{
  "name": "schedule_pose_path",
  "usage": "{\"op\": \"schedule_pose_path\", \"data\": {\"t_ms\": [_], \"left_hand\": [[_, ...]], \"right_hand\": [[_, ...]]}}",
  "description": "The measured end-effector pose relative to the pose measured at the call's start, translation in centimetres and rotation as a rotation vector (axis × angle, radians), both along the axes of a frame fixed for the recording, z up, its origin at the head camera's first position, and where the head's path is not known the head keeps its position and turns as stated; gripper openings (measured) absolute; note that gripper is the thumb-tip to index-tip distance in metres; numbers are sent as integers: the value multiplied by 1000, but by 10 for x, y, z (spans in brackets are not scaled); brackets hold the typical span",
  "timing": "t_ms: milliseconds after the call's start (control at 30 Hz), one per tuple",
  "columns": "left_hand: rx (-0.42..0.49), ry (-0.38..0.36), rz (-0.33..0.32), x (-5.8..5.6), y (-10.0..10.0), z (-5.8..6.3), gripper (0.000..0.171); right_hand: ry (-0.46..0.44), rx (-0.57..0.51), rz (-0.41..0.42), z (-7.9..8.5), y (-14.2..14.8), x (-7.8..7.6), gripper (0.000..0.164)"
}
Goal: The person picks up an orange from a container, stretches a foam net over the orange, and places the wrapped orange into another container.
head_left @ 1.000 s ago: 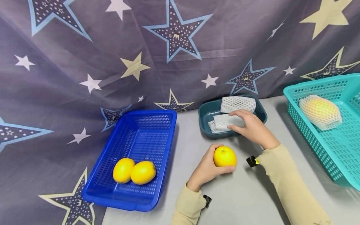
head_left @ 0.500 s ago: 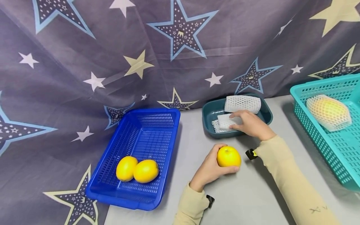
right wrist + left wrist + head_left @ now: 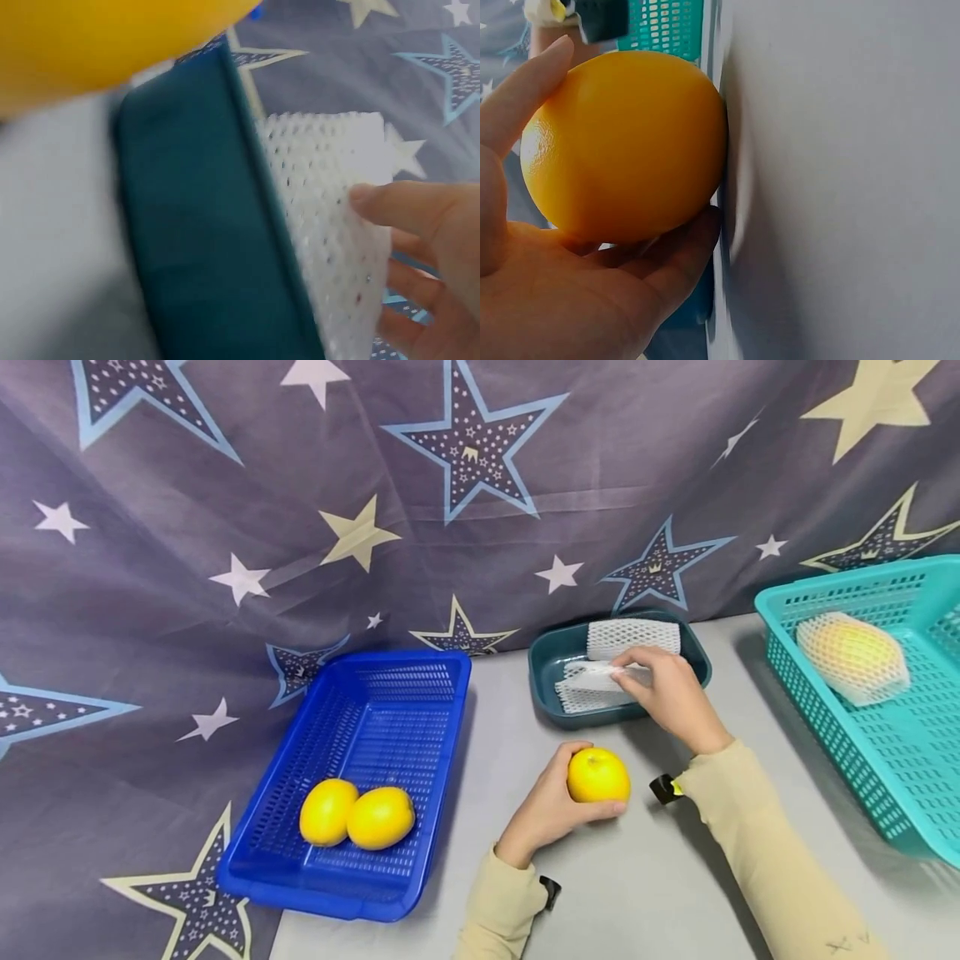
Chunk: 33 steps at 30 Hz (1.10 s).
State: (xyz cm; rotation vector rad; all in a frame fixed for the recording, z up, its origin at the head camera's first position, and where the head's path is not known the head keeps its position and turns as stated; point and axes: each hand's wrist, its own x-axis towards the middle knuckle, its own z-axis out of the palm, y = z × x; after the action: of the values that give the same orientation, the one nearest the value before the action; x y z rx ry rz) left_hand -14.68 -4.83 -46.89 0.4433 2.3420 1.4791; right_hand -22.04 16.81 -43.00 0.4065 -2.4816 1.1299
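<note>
One white foam net [image 3: 591,677] in the dark tray [image 3: 588,720], its long axis roughly left-to-right, is pinched by the nearer right hand [image 3: 672,695], beyond the yellow fruit [image 3: 598,775] the left hand [image 3: 551,808] grips.

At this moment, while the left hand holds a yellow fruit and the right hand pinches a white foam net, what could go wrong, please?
First, the right hand pinches the white foam net above what looks like a lower net in the dark teal tray; they might catch and come out together. Second, the left hand holds a rounded yellow fruit; if that grip loosens, it may roll across the table.
</note>
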Motion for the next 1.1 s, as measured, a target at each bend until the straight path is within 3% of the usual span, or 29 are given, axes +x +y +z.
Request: {"op": "schedule_pose_path", "data": {"t_ms": [267,733,867,1100], "left_hand": [[4,16,-7,-1,-1,1,78],[-15,28,-16,-2,-3,5,85],[17,27,0,-2,-5,9,84],[140,172,48,-1,-5,20,68]], "right_hand": [[122,-144,-48,15,-3,26,15],[139,-321,12,30,-15,66,23],[131,-363,40,32,-24,75,24],[65,-472,102,32,-38,89,25]]}}
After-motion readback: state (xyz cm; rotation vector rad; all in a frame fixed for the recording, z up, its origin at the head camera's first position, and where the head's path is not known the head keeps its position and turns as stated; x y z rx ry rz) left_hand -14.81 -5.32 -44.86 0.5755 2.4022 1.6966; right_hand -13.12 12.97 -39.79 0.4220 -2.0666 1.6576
